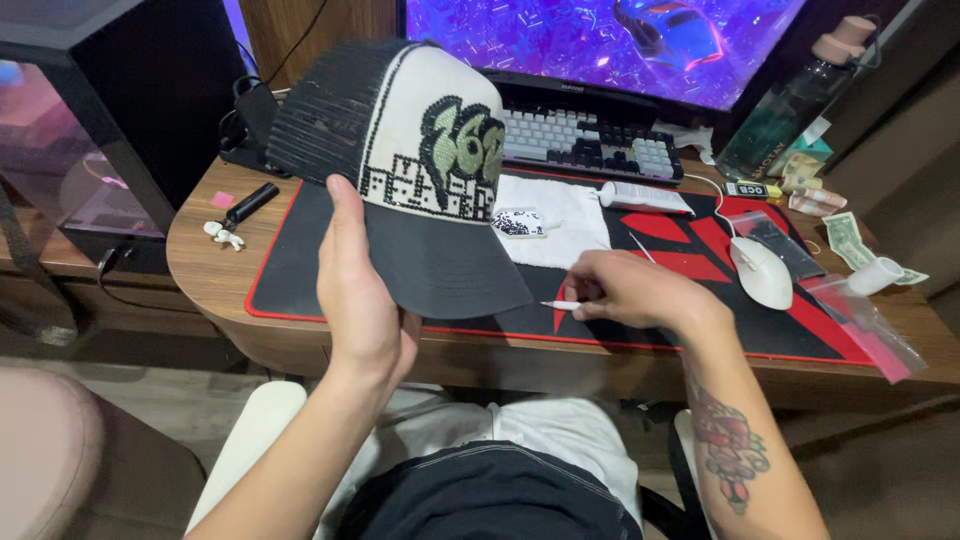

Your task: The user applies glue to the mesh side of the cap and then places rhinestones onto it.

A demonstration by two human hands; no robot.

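While your view runs from the dark cabinet (100,110) at the far left, its front is cut off by the frame edge and what glows inside is too blurred to make out. Next on the wooden desk (205,265) lie a small black stick-shaped thing (250,203) and a little white clump (222,235) beside it; you cannot tell what either is. Your left hand (360,300) holds a cap (410,160) up by the left edge of its dark brim, thumb along the side, fingers hidden beneath. The cap has black mesh at the back and a cream front panel with a green and black beaded design; it hangs above the red-edged desk mat (290,270) and hides part of the keyboard (590,140). Past it a white cloth (560,215) lies on the mat with a small patterned piece (518,222) on it and a white tube (645,197) at its far edge. Your right hand (635,290) rests low on the mat, fingers curled narrowly round a thin white pen-like tool (560,305), most of it hidden in the grip. Further right sit a white mouse (762,270), clear plastic bags (865,325), a white roll (876,275), some banknotes (848,238) and a dark bottle (790,110), its top partly cropped. Behind, the monitor (600,40) is cut off above.
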